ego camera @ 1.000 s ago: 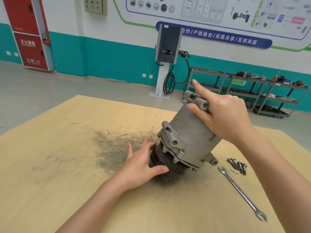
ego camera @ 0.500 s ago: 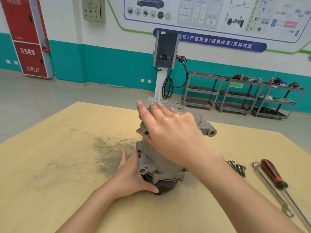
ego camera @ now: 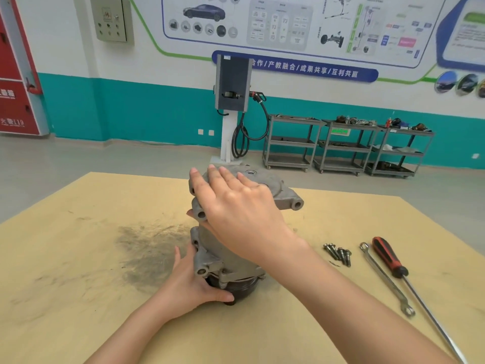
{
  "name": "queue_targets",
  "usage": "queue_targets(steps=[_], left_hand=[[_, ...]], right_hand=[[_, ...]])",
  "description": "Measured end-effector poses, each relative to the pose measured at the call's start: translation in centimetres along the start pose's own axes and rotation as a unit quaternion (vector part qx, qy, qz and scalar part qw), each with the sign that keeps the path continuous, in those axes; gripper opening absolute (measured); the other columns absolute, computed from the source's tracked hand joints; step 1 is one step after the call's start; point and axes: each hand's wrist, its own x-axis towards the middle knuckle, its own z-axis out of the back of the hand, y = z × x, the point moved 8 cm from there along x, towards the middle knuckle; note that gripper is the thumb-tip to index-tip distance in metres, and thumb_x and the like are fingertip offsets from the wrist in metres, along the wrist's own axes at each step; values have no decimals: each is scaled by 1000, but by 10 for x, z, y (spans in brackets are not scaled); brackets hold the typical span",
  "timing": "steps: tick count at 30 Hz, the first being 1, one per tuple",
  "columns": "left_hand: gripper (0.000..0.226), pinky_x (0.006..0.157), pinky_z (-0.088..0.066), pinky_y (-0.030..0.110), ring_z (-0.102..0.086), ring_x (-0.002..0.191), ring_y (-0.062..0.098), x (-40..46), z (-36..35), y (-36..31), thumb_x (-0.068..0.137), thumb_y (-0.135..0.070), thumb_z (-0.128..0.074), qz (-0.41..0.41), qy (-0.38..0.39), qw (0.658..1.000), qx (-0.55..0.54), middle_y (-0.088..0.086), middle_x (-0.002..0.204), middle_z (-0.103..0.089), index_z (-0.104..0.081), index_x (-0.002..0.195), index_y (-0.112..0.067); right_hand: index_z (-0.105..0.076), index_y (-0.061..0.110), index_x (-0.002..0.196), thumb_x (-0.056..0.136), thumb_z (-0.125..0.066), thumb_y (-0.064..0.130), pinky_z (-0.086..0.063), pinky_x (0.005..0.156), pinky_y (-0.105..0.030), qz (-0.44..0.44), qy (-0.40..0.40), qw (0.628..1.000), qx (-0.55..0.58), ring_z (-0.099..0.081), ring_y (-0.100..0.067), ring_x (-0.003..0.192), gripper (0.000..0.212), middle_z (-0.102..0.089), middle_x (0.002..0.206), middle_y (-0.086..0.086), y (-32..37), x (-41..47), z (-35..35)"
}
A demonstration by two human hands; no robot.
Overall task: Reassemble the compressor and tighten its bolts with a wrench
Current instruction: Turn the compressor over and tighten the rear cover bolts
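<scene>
- At table centre: compressor (ego camera: 231, 248), tilted a second ago, is now standing upright on its pulley end.
- Left hand (ego camera: 195, 282) is gripping the base; right hand (ego camera: 236, 206) is resting flat-fingered across the end cover.
- Bolts (ego camera: 338, 254) and wrench (ego camera: 385, 281) are lying unused, right; bolting is likely coming next.

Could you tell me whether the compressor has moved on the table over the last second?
Yes. The compressor was tilted over beside the dark smudge and now stands upright on its pulley end.

Bright even light, soft shadows, wide-angle edge distortion
</scene>
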Motion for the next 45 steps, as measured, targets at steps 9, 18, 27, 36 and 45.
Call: queue_targets(steps=[9,18,27,36,45], left_hand=[[74,114,24,48,11,147,12,38,-32,-32,69,-49,-82,-39,68,995,55,-15,158,-12,-24,109,-71],[85,117,15,53,14,127,-16,60,-54,-42,66,-49,-83,-52,75,995,26,-18,156,-8,-20,120,-68],[108,122,-13,49,-19,147,18,46,-52,-28,50,-64,-77,-9,-1,998,-65,-21,156,-15,-16,138,-59],[103,109,-34,30,-40,133,8,28,-47,-8,62,-47,-86,9,-93,990,-107,-20,141,-39,-8,127,-62],[108,122,-10,47,-7,150,24,24,-58,-12,65,-53,-80,13,-113,993,-44,-17,151,-27,-8,145,-45]], right_hand=[[-53,17,140,94,-59,40,-54,95,-36,-14,90,995,37,-61,-20,122,51,-62,133,-9,-38,-14,-24],[-60,12,132,100,-38,48,-49,101,-40,-105,-69,947,295,-59,-18,124,53,-64,131,-4,-142,-59,-4],[-61,12,98,100,-48,25,-51,69,-38,-538,221,749,317,-63,-26,75,18,-65,80,-3,-223,-230,-164],[-62,24,118,99,-46,35,-48,67,-32,-470,379,766,219,-59,-21,88,28,-64,102,-1,-194,-259,-204],[-64,15,103,100,-46,28,-42,56,-29,-427,351,811,193,-56,-20,78,23,-59,91,-2,-185,-258,-202]])
